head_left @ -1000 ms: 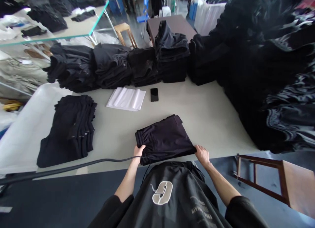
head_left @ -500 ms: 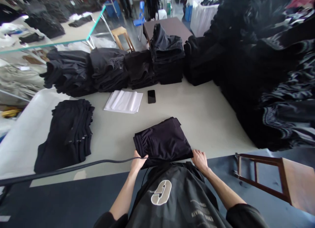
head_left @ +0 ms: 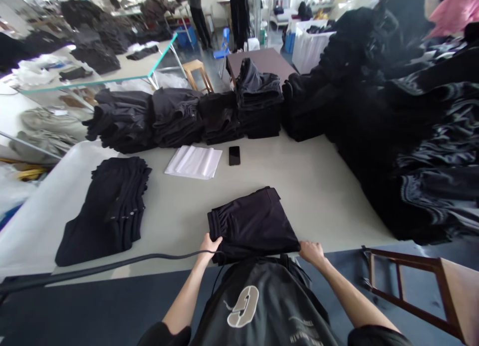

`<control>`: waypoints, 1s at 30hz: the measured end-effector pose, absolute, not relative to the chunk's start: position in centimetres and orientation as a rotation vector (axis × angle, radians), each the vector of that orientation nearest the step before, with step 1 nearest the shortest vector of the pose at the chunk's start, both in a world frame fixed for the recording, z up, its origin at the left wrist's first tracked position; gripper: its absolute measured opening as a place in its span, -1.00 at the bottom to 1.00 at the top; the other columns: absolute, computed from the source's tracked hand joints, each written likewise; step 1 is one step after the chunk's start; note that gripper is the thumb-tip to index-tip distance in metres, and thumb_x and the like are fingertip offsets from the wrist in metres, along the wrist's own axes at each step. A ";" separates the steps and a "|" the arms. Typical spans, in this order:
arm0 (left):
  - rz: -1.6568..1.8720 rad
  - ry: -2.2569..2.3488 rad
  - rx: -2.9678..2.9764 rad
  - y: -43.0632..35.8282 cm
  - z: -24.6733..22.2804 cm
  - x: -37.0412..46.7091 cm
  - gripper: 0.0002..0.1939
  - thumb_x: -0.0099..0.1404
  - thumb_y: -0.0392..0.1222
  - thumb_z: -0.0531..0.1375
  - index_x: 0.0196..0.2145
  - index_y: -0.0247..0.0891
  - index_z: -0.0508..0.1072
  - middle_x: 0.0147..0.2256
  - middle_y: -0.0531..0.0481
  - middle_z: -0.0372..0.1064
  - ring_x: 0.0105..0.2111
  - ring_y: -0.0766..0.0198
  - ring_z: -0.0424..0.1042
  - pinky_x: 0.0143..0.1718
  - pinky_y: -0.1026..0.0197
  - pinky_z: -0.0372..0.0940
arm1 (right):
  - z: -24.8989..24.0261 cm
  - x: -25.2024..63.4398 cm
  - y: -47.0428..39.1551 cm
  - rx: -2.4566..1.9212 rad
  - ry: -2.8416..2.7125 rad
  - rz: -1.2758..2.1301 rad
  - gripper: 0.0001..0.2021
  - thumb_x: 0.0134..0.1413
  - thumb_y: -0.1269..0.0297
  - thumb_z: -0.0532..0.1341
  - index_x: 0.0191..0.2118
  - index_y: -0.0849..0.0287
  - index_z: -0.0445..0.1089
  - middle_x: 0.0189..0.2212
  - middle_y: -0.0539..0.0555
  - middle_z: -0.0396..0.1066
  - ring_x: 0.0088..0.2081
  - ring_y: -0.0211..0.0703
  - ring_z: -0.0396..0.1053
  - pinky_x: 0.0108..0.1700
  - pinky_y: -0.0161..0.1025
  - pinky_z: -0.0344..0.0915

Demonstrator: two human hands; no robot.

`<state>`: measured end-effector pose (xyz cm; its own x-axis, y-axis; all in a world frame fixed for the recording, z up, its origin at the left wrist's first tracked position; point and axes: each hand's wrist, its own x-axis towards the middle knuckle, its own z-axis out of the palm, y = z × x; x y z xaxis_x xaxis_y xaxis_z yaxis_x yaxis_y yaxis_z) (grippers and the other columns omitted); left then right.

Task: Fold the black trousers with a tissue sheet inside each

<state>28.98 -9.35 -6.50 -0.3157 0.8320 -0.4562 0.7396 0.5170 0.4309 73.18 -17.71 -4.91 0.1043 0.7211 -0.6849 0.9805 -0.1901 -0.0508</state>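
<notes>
A folded pair of black trousers (head_left: 254, 224) lies at the table's near edge, its gathered elastic waistband to the left. My left hand (head_left: 210, 245) is closed on the waistband end at the lower left corner, thumb on top. At the lower right corner my right hand (head_left: 312, 251) pinches the cloth, its fingers curled. Both hands hold the near side of the trousers, close to my body. A dark cable (head_left: 149, 257) crosses in front of my left wrist.
On the table (head_left: 318, 186) lie a phone (head_left: 234, 155) and white sheets (head_left: 193, 161). Dark folded garments (head_left: 108, 206) are stacked at left; more stacks (head_left: 175, 116) line the back. A large black pile (head_left: 374, 126) fills the right. A wooden stool (head_left: 419, 281) stands lower right.
The camera view has tilted up slightly, so things sit lower in the picture. Both hands keep their hold on the trousers' near corners, and the cloth looks a little flatter.
</notes>
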 end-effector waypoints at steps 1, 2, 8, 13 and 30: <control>0.224 2.133 1.369 -8.9 -6.4 28.9 -0.42 0.19 -0.13 0.34 0.13 -0.39 0.36 0.02 -0.42 0.50 0.12 -0.20 0.48 0.14 -0.10 0.36 | -4.5 73.5 -17.1 1.959 1.640 -0.844 -0.77 0.15 0.45 0.20 -0.11 0.16 0.53 -0.10 0.26 0.60 -0.03 0.11 0.55 0.03 0.01 0.25; 0.257 2.143 1.496 -8.3 -6.2 28.8 -0.35 0.20 -0.15 0.33 0.20 -0.41 0.31 0.10 -0.45 0.44 0.20 -0.20 0.41 0.21 -0.11 0.31 | -4.0 73.6 -16.4 1.959 1.648 -0.843 -0.76 0.14 0.44 0.20 -0.10 0.14 0.53 -0.08 0.25 0.59 -0.02 0.11 0.54 0.02 0.00 0.27; 0.226 1.899 2.015 -2.3 -4.1 28.7 -0.34 0.28 -0.20 0.29 0.30 -0.30 0.27 0.31 -0.37 0.20 0.34 -0.11 0.23 0.33 -0.02 0.18 | -0.8 71.7 -11.7 2.084 1.975 -0.724 -0.58 0.27 0.28 0.14 0.21 0.17 0.36 0.14 0.27 0.42 0.17 0.06 0.38 0.11 -0.11 0.26; -0.016 1.745 1.968 1.0 -3.8 28.5 -0.68 0.33 -0.22 0.26 0.04 -0.21 0.49 0.08 -0.23 0.51 0.15 0.02 0.46 0.24 0.10 0.27 | -1.1 68.6 -11.0 2.105 1.980 -0.848 -0.49 0.24 0.29 0.16 0.30 0.15 0.27 0.22 0.26 0.33 0.21 0.05 0.30 0.15 -0.14 0.23; 0.074 1.522 2.275 1.9 -1.4 39.0 -0.49 0.37 -0.28 0.12 0.26 -0.26 0.36 0.25 -0.31 0.31 0.28 -0.09 0.28 0.35 -0.04 0.11 | -6.2 67.6 -13.4 2.691 1.525 -1.089 -0.41 0.31 0.18 0.11 0.39 0.24 0.15 0.24 0.30 0.31 0.24 0.03 0.31 0.22 -0.18 0.24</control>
